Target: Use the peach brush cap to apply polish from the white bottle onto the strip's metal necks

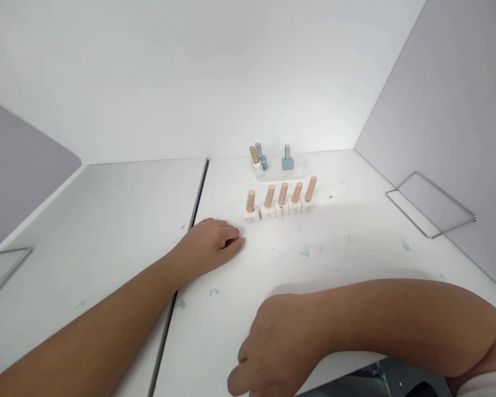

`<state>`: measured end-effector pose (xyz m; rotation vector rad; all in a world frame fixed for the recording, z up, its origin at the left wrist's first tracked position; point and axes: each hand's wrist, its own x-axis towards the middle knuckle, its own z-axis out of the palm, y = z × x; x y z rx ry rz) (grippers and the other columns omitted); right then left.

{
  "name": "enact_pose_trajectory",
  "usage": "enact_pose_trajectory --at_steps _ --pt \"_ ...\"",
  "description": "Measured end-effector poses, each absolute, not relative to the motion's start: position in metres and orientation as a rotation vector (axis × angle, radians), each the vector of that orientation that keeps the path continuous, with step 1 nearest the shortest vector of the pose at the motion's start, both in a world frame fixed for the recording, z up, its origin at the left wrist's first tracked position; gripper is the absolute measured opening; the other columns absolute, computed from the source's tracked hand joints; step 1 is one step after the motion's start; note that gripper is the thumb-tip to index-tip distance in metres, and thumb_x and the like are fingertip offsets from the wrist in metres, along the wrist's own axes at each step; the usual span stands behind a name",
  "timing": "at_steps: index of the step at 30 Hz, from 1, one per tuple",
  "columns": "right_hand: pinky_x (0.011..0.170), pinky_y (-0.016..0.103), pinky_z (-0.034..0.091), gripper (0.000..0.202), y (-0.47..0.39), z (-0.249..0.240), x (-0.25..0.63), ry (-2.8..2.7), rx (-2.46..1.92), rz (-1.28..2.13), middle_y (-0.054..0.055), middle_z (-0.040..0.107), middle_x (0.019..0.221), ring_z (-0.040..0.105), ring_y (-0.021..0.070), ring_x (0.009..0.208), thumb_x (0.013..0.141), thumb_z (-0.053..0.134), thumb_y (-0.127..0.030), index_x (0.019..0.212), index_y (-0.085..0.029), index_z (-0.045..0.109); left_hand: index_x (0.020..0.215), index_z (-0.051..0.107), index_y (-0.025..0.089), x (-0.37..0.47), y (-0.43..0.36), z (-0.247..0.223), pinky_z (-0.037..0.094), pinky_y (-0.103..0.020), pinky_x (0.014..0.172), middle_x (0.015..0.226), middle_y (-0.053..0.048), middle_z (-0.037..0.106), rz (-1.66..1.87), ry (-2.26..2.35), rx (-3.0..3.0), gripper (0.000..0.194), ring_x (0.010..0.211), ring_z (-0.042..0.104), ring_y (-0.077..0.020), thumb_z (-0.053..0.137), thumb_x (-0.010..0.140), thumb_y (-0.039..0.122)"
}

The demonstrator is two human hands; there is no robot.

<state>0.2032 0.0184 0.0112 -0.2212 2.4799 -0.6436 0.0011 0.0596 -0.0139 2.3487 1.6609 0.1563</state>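
Observation:
My left hand rests on the white tabletop with its fingers curled in and the thumb against them; nothing shows in it. Just beyond it stands the nearest of several small white square nail polish bottles with peach caps. They form a row, the leftmost set slightly apart. My right hand is bent inward near the table's front edge, its fingers folded and partly cut off by the bottom of the view. No object is visible in it, though its palm is hidden.
Behind the row, a clear tray holds two teal nail polish bottles with silver caps and a whitish one with a tan cap. A dark seam divides the tabletop. Wire frames stand at the right and left. Teal smears mark the surface.

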Motion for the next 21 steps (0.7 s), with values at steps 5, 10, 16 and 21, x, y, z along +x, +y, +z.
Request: enact_pose_trajectory --at_steps 5,10,16,21 --pt "0.054 0.033 0.037 0.029 0.0193 0.0133 0.2032 2.471 -0.212 -0.642 -0.001 0.064 0.105 0.054 0.014 0.074 0.095 0.03 -0.036 0.113 -0.025 0.05 0.058 0.023 0.018 0.0011 0.0595 -0.0136 0.028 -0.031 0.055 0.051 0.001 0.036 0.157 1.665 2.331 0.036 0.054 0.039 -0.0138 0.04 0.086 0.034" --pt "0.053 0.033 0.037 0.028 0.0206 0.0178 0.2036 2.455 -0.206 -0.625 -0.001 0.064 0.103 0.053 0.0142 0.072 0.095 0.03 -0.036 0.112 -0.025 0.049 0.058 0.022 0.018 0.0005 0.0594 -0.0136 0.027 -0.031 0.054 0.051 0.001 0.037 0.167 1.659 2.344 0.036 0.054 0.039 -0.0138 0.04 0.086 0.033" --pt "0.053 0.033 0.036 0.028 0.0199 0.0189 0.2041 2.466 -0.197 -0.623 -0.002 0.063 0.105 0.053 0.0145 0.075 0.095 0.031 -0.036 0.115 -0.026 0.049 0.059 0.021 0.018 0.002 0.0595 -0.0135 0.028 -0.031 0.054 0.05 0.001 0.035 0.164 1.66 2.345 0.036 0.054 0.038 -0.0137 0.04 0.086 0.034" --pt "0.054 0.034 0.036 0.028 0.0194 0.0164 0.2038 2.449 -0.202 -0.621 -0.002 0.062 0.103 0.052 0.0142 0.074 0.095 0.029 -0.037 0.112 -0.025 0.048 0.058 0.021 0.018 0.0034 0.0598 -0.0122 0.029 -0.031 0.056 0.051 0.001 0.035 0.148 1.67 2.318 0.036 0.054 0.038 -0.0139 0.039 0.086 0.034"
